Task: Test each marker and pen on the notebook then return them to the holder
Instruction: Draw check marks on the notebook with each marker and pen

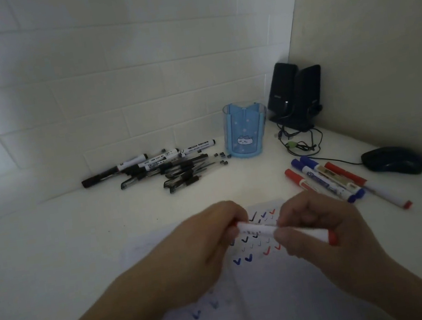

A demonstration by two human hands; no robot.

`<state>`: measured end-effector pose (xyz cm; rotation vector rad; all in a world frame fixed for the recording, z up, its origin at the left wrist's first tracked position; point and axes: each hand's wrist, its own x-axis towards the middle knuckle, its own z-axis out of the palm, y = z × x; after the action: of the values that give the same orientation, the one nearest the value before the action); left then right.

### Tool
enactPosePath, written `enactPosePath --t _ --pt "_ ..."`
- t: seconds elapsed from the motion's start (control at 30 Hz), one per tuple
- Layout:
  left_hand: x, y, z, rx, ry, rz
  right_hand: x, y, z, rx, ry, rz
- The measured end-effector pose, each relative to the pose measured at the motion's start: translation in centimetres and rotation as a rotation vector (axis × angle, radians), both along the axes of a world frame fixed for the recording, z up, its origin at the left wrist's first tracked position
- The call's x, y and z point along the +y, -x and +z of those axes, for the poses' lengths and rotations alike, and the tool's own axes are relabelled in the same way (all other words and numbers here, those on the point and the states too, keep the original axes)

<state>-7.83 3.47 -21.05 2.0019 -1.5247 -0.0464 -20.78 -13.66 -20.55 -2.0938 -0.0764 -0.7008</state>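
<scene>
Both hands hold one white marker with red ends (258,229) level above the open notebook (264,283). My left hand (206,245) grips its left end, which is hidden in the fist. My right hand (313,229) pinches the barrel near the red end on the right. The notebook page carries several blue, black and red tick marks. The blue pen holder (245,134) with a cat drawing stands upright at the back. A pile of black pens and markers (156,166) lies left of the holder. Several red and blue markers (330,179) lie to the right.
Two black speakers (294,92) stand in the back right corner with cables trailing forward. A black mouse (393,161) sits near the right wall. Small black caps (221,155) lie loose beside the holder. A tiled wall runs behind the white desk.
</scene>
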Motion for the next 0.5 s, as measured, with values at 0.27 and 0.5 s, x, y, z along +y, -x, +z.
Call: enactPosePath --t 0.27,0.5 --pt "-0.4 0.2 0.1 -0.112 -0.005 -0.104 -0.1 -0.2 -0.2 0.032 -0.099 0.024" --pt "-0.3 0.5 0.7 0.031 0.058 -0.162 -0.5 0.3 0.2 0.003 -0.052 0.088"
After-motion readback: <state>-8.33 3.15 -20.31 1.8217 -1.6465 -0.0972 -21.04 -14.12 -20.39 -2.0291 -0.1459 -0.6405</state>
